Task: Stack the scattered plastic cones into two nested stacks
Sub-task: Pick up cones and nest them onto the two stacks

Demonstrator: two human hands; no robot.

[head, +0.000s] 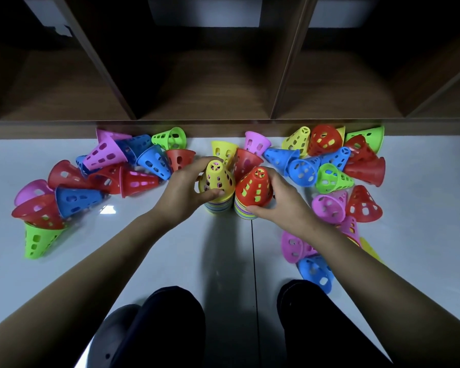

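Observation:
Two nested stacks of perforated plastic cones stand side by side on the pale floor in front of me. The left stack (217,204) is topped by a yellow cone (218,177), and my left hand (186,191) grips that cone with thumb and fingers curled round it. The right stack (243,209) is topped by a red cone (255,187), which my right hand (283,201) grips from the right side. Loose cones lie scattered on both sides, among them a blue cone (77,199) at the left and a green cone (332,177) at the right.
A dark wooden shelf unit (205,83) with open compartments runs along the back, its base touching the farthest cones. More cones lie near my right forearm, including a pink cone (294,247) and a blue cone (316,272). My knees (170,322) are at the bottom.

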